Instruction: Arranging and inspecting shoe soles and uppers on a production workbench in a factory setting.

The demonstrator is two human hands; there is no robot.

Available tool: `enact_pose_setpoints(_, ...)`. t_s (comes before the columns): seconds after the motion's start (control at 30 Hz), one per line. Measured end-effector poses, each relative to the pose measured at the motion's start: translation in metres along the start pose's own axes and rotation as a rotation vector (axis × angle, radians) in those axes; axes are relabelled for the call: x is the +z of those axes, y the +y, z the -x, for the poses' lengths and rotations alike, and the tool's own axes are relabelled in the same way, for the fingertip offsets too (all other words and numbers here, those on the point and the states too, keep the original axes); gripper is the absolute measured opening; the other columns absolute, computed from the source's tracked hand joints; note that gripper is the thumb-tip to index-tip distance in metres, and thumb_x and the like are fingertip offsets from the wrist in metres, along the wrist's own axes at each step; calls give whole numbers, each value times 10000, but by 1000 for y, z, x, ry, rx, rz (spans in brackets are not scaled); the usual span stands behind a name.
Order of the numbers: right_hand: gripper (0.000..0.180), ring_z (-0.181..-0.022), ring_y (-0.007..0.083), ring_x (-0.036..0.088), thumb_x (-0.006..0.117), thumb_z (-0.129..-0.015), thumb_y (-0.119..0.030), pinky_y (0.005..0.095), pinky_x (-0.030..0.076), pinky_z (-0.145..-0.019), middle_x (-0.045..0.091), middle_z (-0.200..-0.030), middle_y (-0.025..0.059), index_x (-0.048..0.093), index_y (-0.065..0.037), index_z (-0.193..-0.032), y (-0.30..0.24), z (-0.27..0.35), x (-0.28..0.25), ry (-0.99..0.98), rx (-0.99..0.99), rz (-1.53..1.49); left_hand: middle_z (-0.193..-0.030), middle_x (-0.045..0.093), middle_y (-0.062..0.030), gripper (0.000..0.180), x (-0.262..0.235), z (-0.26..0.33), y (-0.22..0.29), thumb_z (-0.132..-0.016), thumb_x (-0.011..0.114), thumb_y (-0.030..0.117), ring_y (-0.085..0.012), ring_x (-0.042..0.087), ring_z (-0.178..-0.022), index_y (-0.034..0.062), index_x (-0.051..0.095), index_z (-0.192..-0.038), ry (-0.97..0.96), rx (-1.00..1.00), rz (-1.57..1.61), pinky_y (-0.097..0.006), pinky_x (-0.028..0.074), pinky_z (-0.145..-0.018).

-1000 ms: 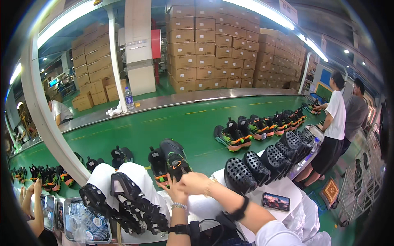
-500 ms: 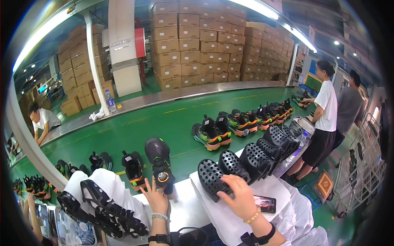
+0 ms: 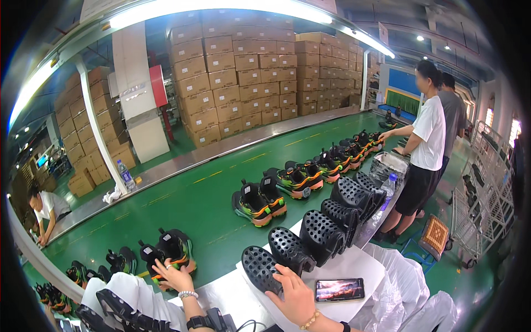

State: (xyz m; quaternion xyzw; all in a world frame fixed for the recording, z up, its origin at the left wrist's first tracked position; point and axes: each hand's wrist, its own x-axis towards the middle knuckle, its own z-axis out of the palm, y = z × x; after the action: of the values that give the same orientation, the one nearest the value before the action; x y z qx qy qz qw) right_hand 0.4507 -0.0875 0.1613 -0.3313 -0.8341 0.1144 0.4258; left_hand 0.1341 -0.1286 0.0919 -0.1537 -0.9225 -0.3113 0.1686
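A pair of black sneakers with orange and green trim [image 3: 174, 247] stands on the green belt at the left. My left hand [image 3: 176, 278] is at their near ends, fingers spread, holding nothing I can see. On a white sheet [image 3: 316, 311] to the right stands a row of black clogs [image 3: 285, 248] full of round holes. My right hand [image 3: 296, 299] has its fingers and thumb about the near end of the nearest clog [image 3: 259, 266], whose lower part it hides. A phone [image 3: 339, 289] lies beside that hand, screen up.
More sneakers [image 3: 253, 200] line the green belt [image 3: 221, 177]. Black strapped footwear with white paper [image 3: 124, 299] stands left of my left arm. A person in a white shirt [image 3: 430, 130] works at the right. A wire rack [image 3: 481, 216] and stool [image 3: 434, 238] stand behind them.
The view has shifted, so the scene appears turned. The sneaker under my left hand now stands beside its mate, and that hand's fingers are spread near them. My right hand has closed about the nearest clog.
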Motion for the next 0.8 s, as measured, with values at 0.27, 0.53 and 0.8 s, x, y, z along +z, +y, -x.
enact_pose_setpoints(0.27, 455, -1099, 318, 512, 699, -708, -157, 374, 449, -891, 525, -1201, 139, 505, -35, -1101, 0, -1, -8, -28, 38, -31, -1263, 477, -159, 383, -8, -6, 116, -746, 650, 151, -343, 423, -1194, 43, 539, -1096, -328, 610, 587, -408, 334, -1002)
enact_pose_setpoints(0.53, 419, -1106, 317, 520, 695, -710, -186, 377, 473, -856, 518, -1227, 111, 523, -55, -1069, -8, 17, 0, -31, 50, 19, -1316, 463, -123, 493, 119, -21, 221, -821, 577, 333, -300, 493, -1154, 42, 511, -1214, -645, 1186, 325, -369, 399, -975)
enact_pose_setpoints(0.8, 335, -1075, 264, 553, 644, -754, -226, 311, 499, -833, 536, -1233, 53, 565, -81, -1045, 7, 11, 2, 89, -12, 107, -880, 574, -183, 358, 187, -1, 271, -686, 675, 269, -325, 575, -837, -9, 610, -902, -904, 1281, 460, -386, 464, -744)
